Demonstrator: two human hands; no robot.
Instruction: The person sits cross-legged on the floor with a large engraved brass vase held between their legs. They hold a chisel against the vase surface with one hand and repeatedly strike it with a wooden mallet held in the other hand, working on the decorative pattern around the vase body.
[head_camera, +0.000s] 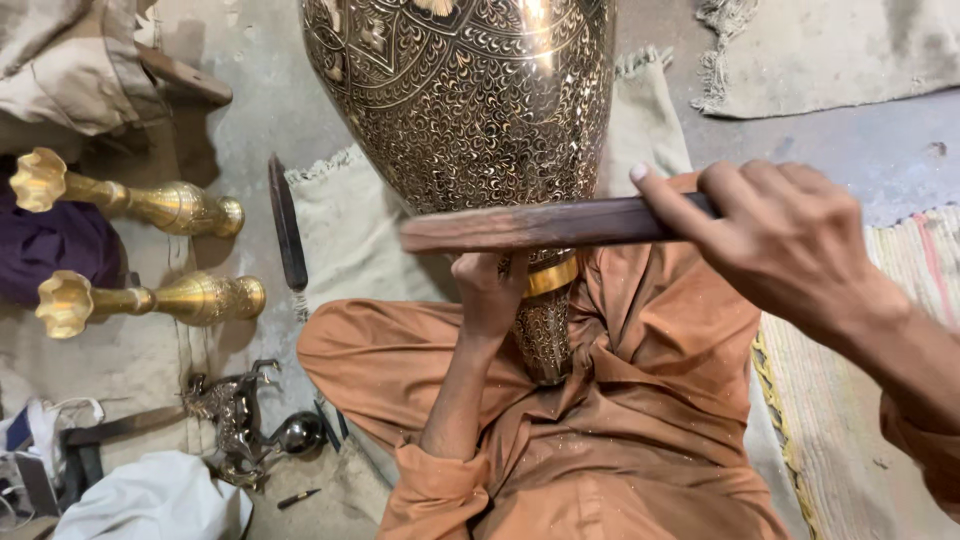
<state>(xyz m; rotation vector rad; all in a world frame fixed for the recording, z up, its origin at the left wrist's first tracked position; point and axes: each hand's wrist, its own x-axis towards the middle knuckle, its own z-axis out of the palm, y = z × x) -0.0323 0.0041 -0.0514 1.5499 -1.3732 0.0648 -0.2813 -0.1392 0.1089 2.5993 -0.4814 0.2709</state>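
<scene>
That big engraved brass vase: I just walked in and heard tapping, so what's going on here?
A person sits cross-legged on the floor with a large, finely engraved brass vase lying in their lap. The left hand is at its narrow neck; whether it holds a small tool is hidden. The right hand holds a flat dark wooden stick level across the vase. Two smaller fluted brass vases lie on the floor beside them.

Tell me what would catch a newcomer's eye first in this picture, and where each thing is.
The big engraved brass vase fills the top centre, its narrow end resting in the seated person's lap. The right hand holds a flat wooden stick across the vase, while the left hand grips something small against the vase just below the stick. At the left, two small brass vases lie on their sides on the floor.
</scene>
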